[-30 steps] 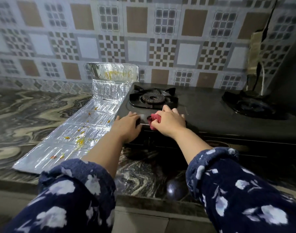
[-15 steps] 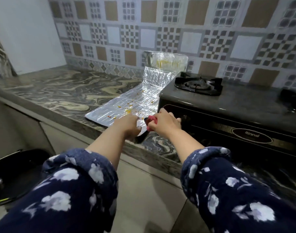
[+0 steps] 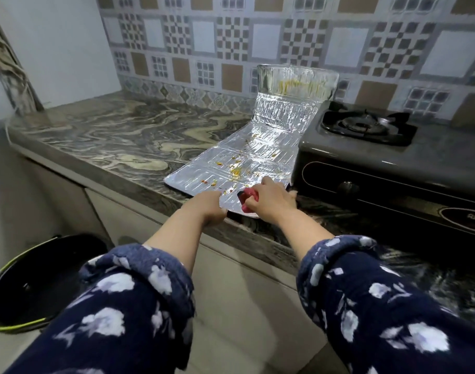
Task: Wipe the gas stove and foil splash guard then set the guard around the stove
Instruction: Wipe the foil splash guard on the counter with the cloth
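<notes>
At the near edge of the tabletop [image 3: 101, 136], a red cloth [image 3: 249, 197] is held bunched in the closed grip of the right hand [image 3: 271, 202], whose fingers are curled round it, and it is pressed on the near end of the foil splash guard [image 3: 247, 160]. Just to the left, the near corner of the guard is pinched by the left hand [image 3: 210, 207], with the thumb lying on top of the foil and the fingers tucked beneath the edge, so the sheet appears to be steadied for wiping.

The guard is spread flat on the tabletop, directly left of the gas stove [image 3: 392, 168], with its far panels bent upward against the tiled wall [image 3: 231, 36]. It is silvery, thin and embossed in ribbed panels with fold lines between them. Yellow and reddish food specks are scattered over the near and middle panels, and yellow streaks are smeared across the upright far panel.

From this, the wiping of the guard is judged to be barely begun. The stove top looks dark and free of obvious spills, though whether it has been wiped cannot be told. The guard has not yet been set around the stove.
</notes>
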Demonstrator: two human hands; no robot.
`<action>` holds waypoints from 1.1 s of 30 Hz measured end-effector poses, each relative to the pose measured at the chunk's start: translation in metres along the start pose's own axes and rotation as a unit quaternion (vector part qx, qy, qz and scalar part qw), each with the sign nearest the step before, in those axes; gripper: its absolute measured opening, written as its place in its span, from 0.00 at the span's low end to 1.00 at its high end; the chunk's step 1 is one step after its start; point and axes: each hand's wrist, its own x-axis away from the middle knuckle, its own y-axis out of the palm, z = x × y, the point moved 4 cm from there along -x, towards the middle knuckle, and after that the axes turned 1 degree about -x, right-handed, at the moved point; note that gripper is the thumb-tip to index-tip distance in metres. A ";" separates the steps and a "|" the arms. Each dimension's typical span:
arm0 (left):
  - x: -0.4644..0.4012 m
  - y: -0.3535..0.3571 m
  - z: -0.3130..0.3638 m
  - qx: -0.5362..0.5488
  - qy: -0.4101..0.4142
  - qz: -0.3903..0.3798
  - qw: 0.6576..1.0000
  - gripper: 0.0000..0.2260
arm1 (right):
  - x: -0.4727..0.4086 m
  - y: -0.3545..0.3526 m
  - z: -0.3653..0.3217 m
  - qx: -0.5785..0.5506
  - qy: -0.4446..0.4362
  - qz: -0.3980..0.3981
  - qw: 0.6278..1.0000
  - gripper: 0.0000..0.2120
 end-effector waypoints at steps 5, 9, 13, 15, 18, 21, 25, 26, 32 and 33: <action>-0.046 -0.003 -0.045 -0.009 0.007 0.022 1.000 0.26 | -0.035 0.026 -0.024 -0.010 0.035 0.001 0.999 0.12; -0.078 -0.004 -0.092 -0.050 0.004 0.041 0.998 0.32 | -0.060 0.048 -0.049 -0.015 0.067 0.007 0.998 0.14; -0.105 -0.008 -0.131 -0.071 0.018 0.027 0.997 0.38 | -0.087 0.066 -0.076 -0.033 0.071 0.037 0.996 0.16; -0.113 -0.008 -0.143 -0.088 0.034 -0.004 0.996 0.41 | -0.097 0.079 -0.085 -0.020 0.064 0.008 0.998 0.18; -0.118 -0.005 -0.154 -0.109 0.052 -0.034 0.992 0.43 | -0.105 0.086 -0.088 0.089 0.024 -0.038 0.995 0.22; -0.117 0.003 -0.159 -0.105 0.070 -0.020 0.992 0.41 | -0.110 0.077 -0.085 0.117 -0.103 -0.020 0.988 0.21; -0.115 0.010 -0.158 -0.106 0.067 0.008 0.992 0.38 | -0.117 0.095 -0.081 0.139 -0.219 -0.107 0.960 0.27; -0.116 0.011 -0.158 -0.106 0.068 0.010 0.992 0.37 | -0.121 0.101 -0.082 0.128 -0.219 -0.112 0.961 0.28; -0.116 0.013 -0.158 -0.104 0.063 0.028 0.992 0.32 | -0.153 0.118 -0.096 0.089 -0.167 -0.071 0.979 0.22; -0.116 0.014 -0.158 -0.102 0.060 0.030 0.992 0.32 | -0.160 0.119 -0.097 0.082 -0.156 -0.073 0.982 0.21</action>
